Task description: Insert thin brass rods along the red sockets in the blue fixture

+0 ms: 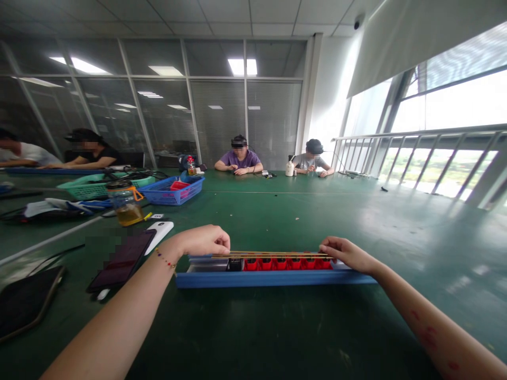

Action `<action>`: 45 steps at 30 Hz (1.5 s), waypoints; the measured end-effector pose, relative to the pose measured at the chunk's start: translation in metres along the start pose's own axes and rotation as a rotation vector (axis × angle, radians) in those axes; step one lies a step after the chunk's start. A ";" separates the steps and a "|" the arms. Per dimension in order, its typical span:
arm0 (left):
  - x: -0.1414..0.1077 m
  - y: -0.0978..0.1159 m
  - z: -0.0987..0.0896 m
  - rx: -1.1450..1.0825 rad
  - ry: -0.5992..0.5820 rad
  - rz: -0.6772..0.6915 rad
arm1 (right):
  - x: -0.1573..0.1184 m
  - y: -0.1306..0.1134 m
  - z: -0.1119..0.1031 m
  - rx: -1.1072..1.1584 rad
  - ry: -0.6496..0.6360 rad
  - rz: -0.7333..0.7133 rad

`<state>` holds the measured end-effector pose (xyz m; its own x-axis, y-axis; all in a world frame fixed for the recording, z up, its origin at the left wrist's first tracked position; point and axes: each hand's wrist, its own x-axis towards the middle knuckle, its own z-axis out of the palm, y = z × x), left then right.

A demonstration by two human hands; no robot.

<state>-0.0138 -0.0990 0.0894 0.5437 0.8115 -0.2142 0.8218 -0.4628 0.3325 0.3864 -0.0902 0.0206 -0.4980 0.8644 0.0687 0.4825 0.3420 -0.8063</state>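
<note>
Before me on the green table lies a long blue channel-shaped tray (273, 279). Several red square parts (281, 264) with dark tops stand in a row inside it, and a black block (235, 265) sits at the row's left end. Thin golden-brown strands (273, 255) stretch lengthwise above the row; whether they are wires or stiff rods I cannot tell. My left hand (208, 240) is closed, thumb and fingers pinching the strands near their left part. At the right end, the fingers of my right hand (346, 254) pinch the same strands, close above the tray.
To the left lie a dark phone (122, 261), a white device (159, 232) and a black tablet-like object (29, 301). Beyond them stand a jar of yellow liquid (129, 210), a blue basket (170, 194) and a green basket (85, 187). Several people sit around the table.
</note>
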 end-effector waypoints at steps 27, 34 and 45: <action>0.033 -0.031 0.005 0.182 0.538 -0.058 | 0.000 0.009 0.000 -0.053 0.075 -0.026; 0.057 -0.052 0.032 0.159 0.422 -0.108 | -0.001 0.009 0.000 -0.148 0.091 -0.021; 0.073 -0.073 0.054 0.087 0.310 -0.081 | -0.001 0.013 -0.002 -0.108 0.162 -0.037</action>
<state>-0.0244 -0.0250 -0.0002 0.4091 0.9107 0.0579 0.8788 -0.4103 0.2436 0.3946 -0.0859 0.0118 -0.3981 0.8958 0.1977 0.5450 0.4043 -0.7345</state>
